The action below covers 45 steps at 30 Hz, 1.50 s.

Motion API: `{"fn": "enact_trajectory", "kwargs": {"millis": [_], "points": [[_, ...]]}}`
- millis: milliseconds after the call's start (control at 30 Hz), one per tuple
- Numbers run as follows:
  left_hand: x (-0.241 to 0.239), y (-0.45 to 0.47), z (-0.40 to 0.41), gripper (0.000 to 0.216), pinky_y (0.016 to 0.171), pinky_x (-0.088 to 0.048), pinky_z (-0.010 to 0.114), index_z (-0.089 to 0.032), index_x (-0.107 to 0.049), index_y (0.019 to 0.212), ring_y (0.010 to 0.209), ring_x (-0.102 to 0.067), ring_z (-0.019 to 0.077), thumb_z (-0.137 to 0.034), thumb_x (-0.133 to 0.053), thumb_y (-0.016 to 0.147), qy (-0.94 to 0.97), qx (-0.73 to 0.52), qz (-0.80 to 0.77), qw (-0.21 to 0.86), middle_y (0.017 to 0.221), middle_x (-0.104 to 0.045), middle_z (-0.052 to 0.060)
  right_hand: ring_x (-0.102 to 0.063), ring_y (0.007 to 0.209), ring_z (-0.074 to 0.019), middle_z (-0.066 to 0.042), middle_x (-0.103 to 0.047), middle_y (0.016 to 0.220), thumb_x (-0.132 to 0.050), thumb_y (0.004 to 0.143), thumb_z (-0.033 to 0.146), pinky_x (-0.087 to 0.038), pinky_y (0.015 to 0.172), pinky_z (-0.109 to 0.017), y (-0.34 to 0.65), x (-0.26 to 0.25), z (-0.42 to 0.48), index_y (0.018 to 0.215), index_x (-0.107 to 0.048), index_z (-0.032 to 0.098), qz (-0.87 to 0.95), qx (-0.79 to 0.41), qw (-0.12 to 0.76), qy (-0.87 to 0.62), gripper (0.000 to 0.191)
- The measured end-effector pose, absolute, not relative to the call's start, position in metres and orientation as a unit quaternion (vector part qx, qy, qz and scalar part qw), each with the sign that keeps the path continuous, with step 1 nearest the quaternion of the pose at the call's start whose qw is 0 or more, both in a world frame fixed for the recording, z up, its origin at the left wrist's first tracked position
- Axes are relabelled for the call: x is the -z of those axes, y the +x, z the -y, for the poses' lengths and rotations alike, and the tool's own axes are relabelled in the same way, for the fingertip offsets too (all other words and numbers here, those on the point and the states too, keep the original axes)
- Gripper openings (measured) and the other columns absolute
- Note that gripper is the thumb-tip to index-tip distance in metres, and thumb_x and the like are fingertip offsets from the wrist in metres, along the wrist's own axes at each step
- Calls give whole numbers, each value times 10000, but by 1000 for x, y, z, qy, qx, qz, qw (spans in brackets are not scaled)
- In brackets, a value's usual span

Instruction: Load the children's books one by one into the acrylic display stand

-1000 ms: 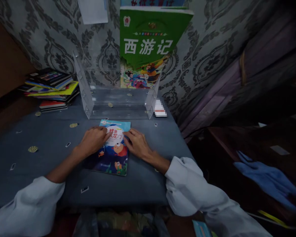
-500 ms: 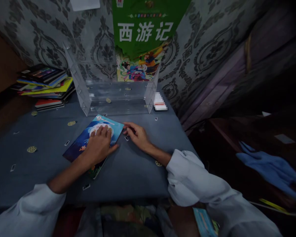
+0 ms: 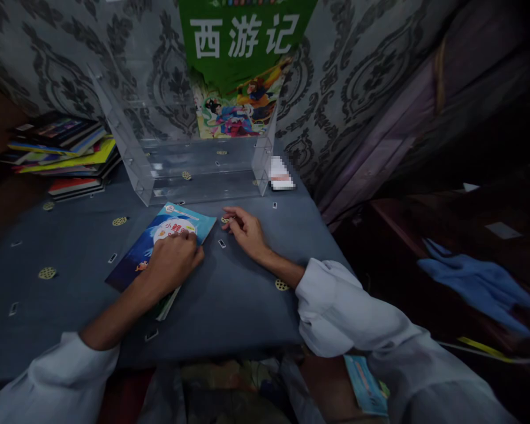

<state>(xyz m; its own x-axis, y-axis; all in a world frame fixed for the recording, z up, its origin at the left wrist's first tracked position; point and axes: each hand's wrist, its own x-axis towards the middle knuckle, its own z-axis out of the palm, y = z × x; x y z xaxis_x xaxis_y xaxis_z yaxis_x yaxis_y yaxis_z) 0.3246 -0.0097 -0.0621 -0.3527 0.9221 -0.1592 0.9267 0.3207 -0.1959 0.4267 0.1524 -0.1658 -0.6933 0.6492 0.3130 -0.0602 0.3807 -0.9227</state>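
A thin blue picture book (image 3: 135, 254) with a white title patch lies at a slant on the grey-blue tablecloth. Resting on its cover is my left hand (image 3: 176, 257), with the fingers curled in and nothing visible inside them; the hand hides the lower right part of the cover. To the right of the book, apart from it, my right hand (image 3: 247, 234) hovers low over or rests on the cloth. Its fingers are slightly bent and apart, holding nothing. Behind the book stands a clear acrylic rack (image 3: 203, 182) with a green book (image 3: 242, 76) upright at its back.
On the left is a stack of books (image 3: 66, 153). A pixelated white item (image 3: 281, 174) lies beside the rack's right side. A blue cloth (image 3: 477, 285) hangs over dark furniture at the right. Below the table edge, another blue book (image 3: 366, 386) shows near my lap.
My left hand has gone from lying flat with spread fingers to curled fingers on the cover. My right hand has come away from the book's edge. The camera view has shifted slightly.
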Motion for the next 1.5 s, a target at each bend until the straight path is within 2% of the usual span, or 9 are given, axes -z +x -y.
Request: {"fn": "enact_trajectory", "kwargs": {"millis": [600, 767, 900, 1033, 1133, 1233, 1300, 1400, 1500], "points": [[56, 318, 9, 410, 767, -536, 405, -131, -719, 1029, 888, -740, 333, -279, -337, 1026, 563, 111, -819, 16, 962, -760, 153, -720, 800, -150, -84, -719, 1103, -435, 954, 210, -581, 740, -291, 433, 152, -144, 1276, -593, 190, 801, -478, 326, -154, 359], [67, 325, 10, 371, 726, -554, 391, -107, -712, 1035, 907, -733, 331, -307, -400, 1015, 563, 88, -822, 1, 1015, -738, 183, -695, 942, -182, -84, -703, 1143, -442, 988, 224, -568, 868, -347, 438, 145, -138, 1344, -560, 226, 849, -415, 313, -95, 375], [73, 328, 14, 350, 743, -582, 398, -81, -683, 1135, 1043, -703, 350, -333, -475, 1011, 577, 94, -811, -3, 1159, -695, 223, -668, 1027, -220, -91, -709, 1120, -452, 995, 219, -551, 946, -415, 438, 146, -137, 1439, -493, 236, 894, -365, 261, -13, 447], [68, 304, 40, 417, 904, -581, 438, -188, -624, 1306, 1279, -599, 346, -405, -632, 950, 632, 65, -770, 52, 1404, -609, 160, -665, 1057, -231, -88, -710, 1126, -435, 1012, 235, -549, 969, -449, 437, 150, -139, 1482, -446, 263, 910, -332, 249, -10, 471], [65, 277, 72, 669, 980, -554, 503, -310, -521, 1452, 1406, -476, 370, -462, -751, 843, 648, 64, -748, 130, 1545, -486, 110, -667, 1079, -235, -100, -721, 1139, -429, 1023, 248, -549, 982, -460, 437, 154, -140, 1485, -440, 239, 915, -317, 250, -13, 462], [70, 261, 98, 959, 1091, -469, 538, -353, -380, 1548, 1485, -332, 381, -371, -859, 718, 646, 102, -733, 185, 1628, -331, 98, -644, 1179, -239, -109, -713, 1222, -431, 1033, 265, -519, 1042, -486, 436, 157, -141, 1507, -402, 238, 917, -311, 248, -13, 476], [76, 259, 108, 1067, 1142, -408, 546, -356, -268, 1589, 1513, -247, 378, -291, -861, 704, 651, 116, -725, 194, 1652, -250, 101, -618, 1241, -240, -113, -693, 1285, -431, 1036, 272, -496, 1074, -495, 435, 158, -142, 1520, -379, 243, 923, -305, 236, -14, 488], [86, 266, 111, 1032, 1165, -374, 547, -374, -164, 1605, 1530, -189, 360, -253, -788, 792, 665, 113, -717, 174, 1664, -208, 88, -604, 1263, -256, -136, -677, 1315, -445, 1031, 274, -482, 1077, -508, 429, 156, -144, 1488, -429, 219, 936, -276, 215, -27, 460], [93, 277, 106, 886, 1158, -384, 549, -393, -190, 1600, 1527, -231, 348, -266, -701, 888, 676, 86, -722, 121, 1662, -248, 62, -576, 1300, -276, -171, -661, 1332, -472, 1022, 269, -469, 1073, -513, 419, 151, -147, 1425, -510, 182, 950, -241, 193, -52, 415]]}}
